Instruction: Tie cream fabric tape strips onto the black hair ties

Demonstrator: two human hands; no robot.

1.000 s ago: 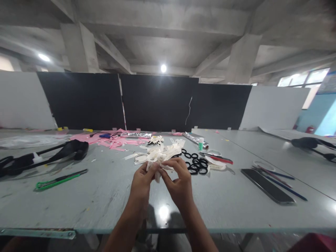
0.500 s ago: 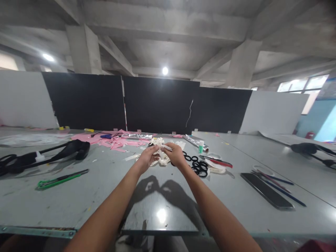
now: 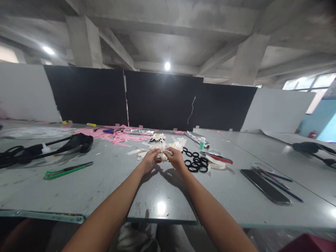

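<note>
My left hand (image 3: 150,159) and my right hand (image 3: 175,159) are close together, low over the middle of the table. Their fingers are closed on a cream-white piece of ribbon-like strips (image 3: 163,156) between them. Its exact shape is partly hidden by my fingers. Behind them lie more cream-white strips (image 3: 179,142) and a white ruffled bow-like piece (image 3: 157,137) with dark parts beneath. Several black rings (image 3: 195,164) lie to the right of my right hand, and a green-and-white glue stick (image 3: 202,143) stands beyond them.
A green cutter knife (image 3: 68,170) and a black strap (image 3: 81,141) lie left. To the right are red-handled scissors (image 3: 219,158), a dark phone-like slab (image 3: 265,186) and thin pens (image 3: 285,189). Pink scraps (image 3: 118,136) and foil (image 3: 194,137) lie behind, before black panels (image 3: 160,101).
Both hands have come down toward the table with the white piece between them. The ruffled piece behind shows more clearly now. The camera view has shifted slightly.
</note>
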